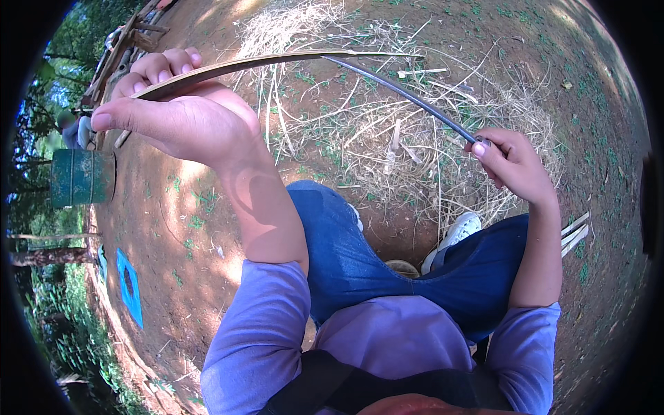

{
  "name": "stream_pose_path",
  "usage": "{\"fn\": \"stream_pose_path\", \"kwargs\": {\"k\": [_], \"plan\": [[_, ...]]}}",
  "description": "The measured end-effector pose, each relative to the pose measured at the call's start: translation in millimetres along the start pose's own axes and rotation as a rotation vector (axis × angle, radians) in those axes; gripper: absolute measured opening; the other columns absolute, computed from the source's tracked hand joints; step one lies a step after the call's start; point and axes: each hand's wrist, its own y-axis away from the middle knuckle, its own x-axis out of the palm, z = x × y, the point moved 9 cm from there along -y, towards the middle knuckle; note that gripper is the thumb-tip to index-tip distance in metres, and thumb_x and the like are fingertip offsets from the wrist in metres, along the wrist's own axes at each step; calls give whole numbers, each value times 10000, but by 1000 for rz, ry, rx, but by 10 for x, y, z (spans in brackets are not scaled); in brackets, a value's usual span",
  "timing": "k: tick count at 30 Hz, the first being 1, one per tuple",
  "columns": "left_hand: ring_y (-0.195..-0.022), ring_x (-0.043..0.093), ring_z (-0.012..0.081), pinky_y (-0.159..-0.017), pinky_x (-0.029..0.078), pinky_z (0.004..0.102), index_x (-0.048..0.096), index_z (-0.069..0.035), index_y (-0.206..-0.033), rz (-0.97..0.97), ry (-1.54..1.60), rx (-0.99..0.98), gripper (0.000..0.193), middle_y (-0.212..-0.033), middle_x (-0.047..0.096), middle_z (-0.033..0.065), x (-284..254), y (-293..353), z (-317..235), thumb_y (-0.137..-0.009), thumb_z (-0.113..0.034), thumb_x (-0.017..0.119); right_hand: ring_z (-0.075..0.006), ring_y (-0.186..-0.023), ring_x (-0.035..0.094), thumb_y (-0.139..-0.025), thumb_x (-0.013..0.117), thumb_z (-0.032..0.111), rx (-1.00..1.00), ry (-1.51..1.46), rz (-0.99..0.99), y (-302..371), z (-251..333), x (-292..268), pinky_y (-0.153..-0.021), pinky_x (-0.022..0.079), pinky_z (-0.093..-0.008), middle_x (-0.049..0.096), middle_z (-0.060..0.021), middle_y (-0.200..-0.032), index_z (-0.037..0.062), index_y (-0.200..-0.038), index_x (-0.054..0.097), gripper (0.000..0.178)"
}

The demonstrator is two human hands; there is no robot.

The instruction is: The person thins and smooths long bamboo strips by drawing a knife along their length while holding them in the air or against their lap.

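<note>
Heap of pale, dry, fibrous shavings, beyond and between left hand and right hand. Long, flat, tan, wood-like strip, grasped by the left hand, extending rightward. Slender, dark, metal-like blade, base clasped in the right hand. A loose left grip could let the strip twist, deflecting the blade toward that hand.

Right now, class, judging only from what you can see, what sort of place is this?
Probably a rural yard or outdoor work spot: bare earth strewn with pale, straw-like shavings, a green drum off to the left, and leafy trees beyond.
</note>
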Motion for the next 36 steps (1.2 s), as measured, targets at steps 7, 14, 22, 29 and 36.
{"fn": "stream_pose_path", "kwargs": {"k": [7, 14, 22, 29, 36], "plan": [[-675, 419, 168, -645, 396, 362, 429, -174, -828, 6, -9, 13, 641, -727, 409, -9, -8, -3, -9, -946, -804, 418, -38, -474, 465, -997, 667, 410, 8, -12, -16, 5, 23, -15, -440, 372, -245, 455, 71, -551, 42, -856, 662, 394], [-663, 410, 162, -664, 401, 364, 411, -178, -806, 118, 32, 12, 656, -709, 396, -11, 101, 22, -28, -939, -820, 397, -47, -458, 477, -1011, 648, 412, 4, -10, -20, -37, -48, 12, -426, 379, -248, 475, 55, -553, 46, -856, 653, 397], [-626, 379, 148, -704, 404, 372, 414, -211, -758, 338, 131, 12, 673, -681, 389, -26, 397, 171, -109, -918, -861, 344, -62, -476, 504, -1042, 581, 452, 147, -196, -40, -67, -26, 378, -454, 404, -249, 495, 40, -609, 31, -995, 701, 440], [-645, 392, 152, -718, 393, 363, 433, -223, -744, 392, 189, -25, 668, -688, 391, -31, 434, 239, -123, -920, -860, 341, -82, -611, 405, -999, 661, 416, -117, -138, -27, 79, 337, 513, -557, 353, -317, 415, 29, -613, 29, -940, 687, 392], [-686, 405, 150, -751, 391, 374, 463, -213, -796, 571, 288, -21, 550, -742, 399, -25, 668, 434, -193, -1024, -705, 374, -84, -493, 490, -1049, 539, 502, 438, -193, -235, -483, -1122, 214, -461, 398, -254, 509, 17, -659, -7, -1084, 627, 518]]}}
